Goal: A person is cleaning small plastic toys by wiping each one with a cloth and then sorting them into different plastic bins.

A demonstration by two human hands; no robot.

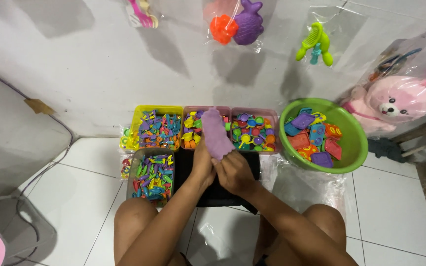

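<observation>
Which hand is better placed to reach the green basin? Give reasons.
Probably the right. The right hand is nearer the basin, which lies on that side; the left hand is farther off. Both hold the purple piece.

We see two bare, sleeveless forearms, the left hand (202, 166) and right hand (233, 173) ungloved, and bare knees.

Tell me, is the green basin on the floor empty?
No, the green basin holds several flat plastic toy pieces in purple, orange, blue and yellow.
</observation>
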